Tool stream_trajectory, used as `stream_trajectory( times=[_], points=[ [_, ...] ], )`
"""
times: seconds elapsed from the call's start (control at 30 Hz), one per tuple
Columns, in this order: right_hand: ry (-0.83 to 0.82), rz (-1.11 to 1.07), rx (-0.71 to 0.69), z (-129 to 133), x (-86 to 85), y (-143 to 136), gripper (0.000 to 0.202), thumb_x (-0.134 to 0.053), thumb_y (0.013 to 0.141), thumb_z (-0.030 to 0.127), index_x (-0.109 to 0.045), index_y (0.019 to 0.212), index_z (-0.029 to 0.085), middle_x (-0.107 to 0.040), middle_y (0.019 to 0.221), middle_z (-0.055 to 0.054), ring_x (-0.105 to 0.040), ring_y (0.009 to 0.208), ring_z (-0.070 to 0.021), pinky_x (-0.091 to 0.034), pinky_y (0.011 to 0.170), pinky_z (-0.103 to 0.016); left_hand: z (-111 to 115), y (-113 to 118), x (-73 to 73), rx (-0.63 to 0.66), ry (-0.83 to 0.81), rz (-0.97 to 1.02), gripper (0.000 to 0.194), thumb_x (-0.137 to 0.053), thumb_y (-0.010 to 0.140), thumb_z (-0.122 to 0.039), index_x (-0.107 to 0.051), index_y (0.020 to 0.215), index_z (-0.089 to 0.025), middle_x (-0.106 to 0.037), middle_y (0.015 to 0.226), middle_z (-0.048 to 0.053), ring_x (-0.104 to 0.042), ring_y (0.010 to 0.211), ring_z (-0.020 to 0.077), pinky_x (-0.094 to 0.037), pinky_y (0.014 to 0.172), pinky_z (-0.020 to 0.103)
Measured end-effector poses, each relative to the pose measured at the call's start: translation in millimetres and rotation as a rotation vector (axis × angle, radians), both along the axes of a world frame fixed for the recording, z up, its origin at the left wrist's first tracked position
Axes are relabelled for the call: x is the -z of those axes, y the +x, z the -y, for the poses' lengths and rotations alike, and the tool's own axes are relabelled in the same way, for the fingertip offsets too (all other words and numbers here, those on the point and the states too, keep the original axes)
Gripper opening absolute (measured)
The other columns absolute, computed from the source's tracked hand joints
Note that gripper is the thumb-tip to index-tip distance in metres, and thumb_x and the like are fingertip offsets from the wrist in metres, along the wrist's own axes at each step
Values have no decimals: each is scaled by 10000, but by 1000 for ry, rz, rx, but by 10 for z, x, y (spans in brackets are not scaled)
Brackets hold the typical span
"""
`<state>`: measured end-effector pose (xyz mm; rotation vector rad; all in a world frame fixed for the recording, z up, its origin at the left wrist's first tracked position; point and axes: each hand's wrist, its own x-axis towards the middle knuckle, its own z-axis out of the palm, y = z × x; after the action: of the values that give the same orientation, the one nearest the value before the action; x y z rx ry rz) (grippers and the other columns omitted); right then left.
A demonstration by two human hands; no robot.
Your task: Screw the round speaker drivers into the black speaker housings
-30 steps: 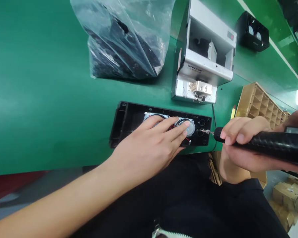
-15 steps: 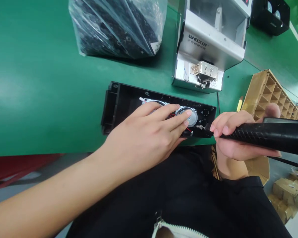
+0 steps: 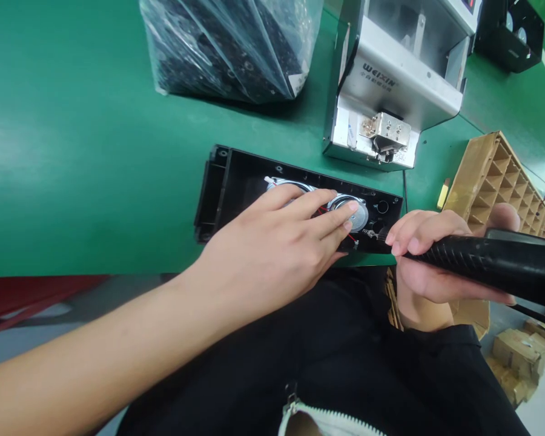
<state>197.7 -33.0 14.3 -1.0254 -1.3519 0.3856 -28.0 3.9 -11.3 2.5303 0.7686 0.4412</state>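
Note:
A long black plastic housing [image 3: 249, 175] lies near the table's front edge. Two round speakers sit inside it; the right speaker [image 3: 360, 219] shows a grey metal back, and the other is mostly under my fingers. My left hand [image 3: 277, 242] rests over the housing with its fingers spread, fingertips on the right speaker. Fingers of my right hand [image 3: 429, 248] are wrapped round a black electric screwdriver [image 3: 485, 257], which is held nearly level. Its tip is inside the housing's right end, beside the right speaker and a short red wire.
Behind the housing stands a silver WEIXIN machine [image 3: 390, 79]. A clear plastic bag [image 3: 231, 54] of black parts is at the back. On the right are a divided cardboard box [image 3: 476, 169], a yellow object [image 3: 443, 195] and another black housing [image 3: 508, 36].
The view has shifted a little, so the table items appear further right. Both hands keep the same hold and place on the housing and screwdriver; the screwdriver's rear end sits slightly lower in view.

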Motion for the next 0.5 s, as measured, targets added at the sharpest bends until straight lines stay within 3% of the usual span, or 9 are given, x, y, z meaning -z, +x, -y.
stream_trajectory(
  times=[0.2,0.43,0.5],
  points=[
    [-2,-22,19,28,-6,-2,702,-333,1135,929,-680,1608,544,-548,650,127,-431,341,-131,-494,373,-264,9,-4,3,-7,-24,13,460,-429,1310,-356,-877,1394,-293,-848,1650,17,-751,1564,372,-620,1211,569],
    [-96,-110,-64,87,-152,68,617,-551,1115,903,-781,1533,512,-696,720,98,-623,443,-156,-618,454,-306,10,8,-18,-6,-24,1,479,-419,1318,-361,-884,1407,-284,-856,1635,20,-753,1567,373,-620,1214,566],
    [-43,-136,-84,68,-121,79,684,-470,1136,899,-788,1550,456,-698,729,88,-619,443,-148,-615,453,-299,11,7,-7,0,13,5,477,-417,1321,-351,-880,1407,-274,-858,1629,24,-764,1546,374,-625,1188,562]
  ],
)
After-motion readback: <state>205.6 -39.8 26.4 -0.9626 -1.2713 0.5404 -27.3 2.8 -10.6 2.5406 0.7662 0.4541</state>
